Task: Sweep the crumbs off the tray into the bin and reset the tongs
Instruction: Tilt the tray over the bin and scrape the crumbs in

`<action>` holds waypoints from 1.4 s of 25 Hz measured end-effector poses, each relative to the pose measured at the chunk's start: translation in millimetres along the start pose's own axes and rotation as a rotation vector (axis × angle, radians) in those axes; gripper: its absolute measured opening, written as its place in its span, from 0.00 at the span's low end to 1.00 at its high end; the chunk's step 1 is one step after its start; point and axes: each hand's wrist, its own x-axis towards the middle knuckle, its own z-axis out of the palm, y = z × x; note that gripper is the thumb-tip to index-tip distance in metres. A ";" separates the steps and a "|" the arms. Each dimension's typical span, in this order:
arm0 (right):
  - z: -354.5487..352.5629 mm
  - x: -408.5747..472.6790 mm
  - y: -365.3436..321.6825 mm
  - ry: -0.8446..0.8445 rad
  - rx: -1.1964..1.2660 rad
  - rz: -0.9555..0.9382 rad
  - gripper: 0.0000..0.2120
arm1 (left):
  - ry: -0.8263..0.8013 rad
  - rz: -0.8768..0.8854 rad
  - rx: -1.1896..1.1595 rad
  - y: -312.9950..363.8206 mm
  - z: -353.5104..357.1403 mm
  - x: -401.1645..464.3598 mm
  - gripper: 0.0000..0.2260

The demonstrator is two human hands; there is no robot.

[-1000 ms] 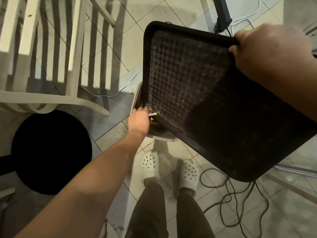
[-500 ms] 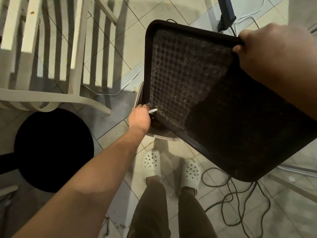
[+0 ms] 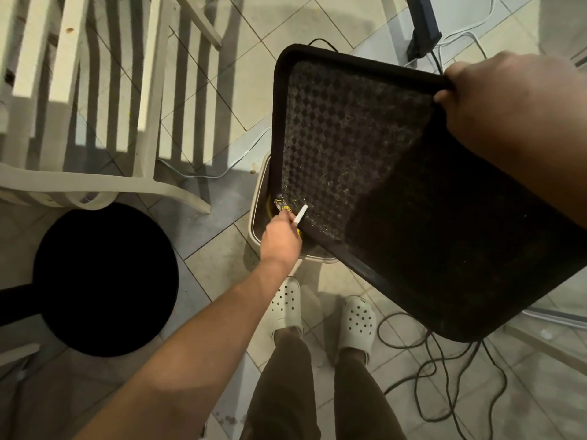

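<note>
**Tray tipped over the bin, crumbs at its low corner**

At far left a white slatted chair point(image 3: 95, 90) stood on the tiled floor point(image 3: 222, 265), with a round black stool point(image 3: 104, 277) just below it in the view. The left hand point(image 3: 281, 238) reached forward to the low corner of the tray point(image 3: 444, 233), its fingers curled round a thin white stick point(image 3: 300, 214) whose free end pointed up and to the right over the tray's patterned surface. What sort of tool it was could not be told. Yellow crumbs point(image 3: 284, 205) lay bunched in that corner, just beyond the fingers. Below the corner stood a pale bin point(image 3: 259, 198), mostly hidden by the hand and tray; something yellow showed inside it. The black tray was held tilted, its left corner lowest, over the bin. Fine specks were scattered across its checkered face. Under it stood the person's feet in white clogs point(image 3: 286, 308), beside dark cables point(image 3: 444, 369) on the floor. At upper right the right hand point(image 3: 495, 100) gripped the tray's far rim, fingers wrapped over the edge.
</note>
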 end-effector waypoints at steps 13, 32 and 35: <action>6.6 0.6 0.1 -0.024 -0.016 0.003 0.16 | 0.005 -0.267 0.075 5.3 -1.6 28.1 0.12; -0.9 -4.0 -1.1 -0.060 0.011 0.031 0.16 | 0.019 -0.313 0.022 9.1 5.0 25.7 0.12; -1.8 -6.7 0.1 -0.049 0.016 0.036 0.16 | 0.003 -0.185 -0.032 17.7 15.2 11.9 0.11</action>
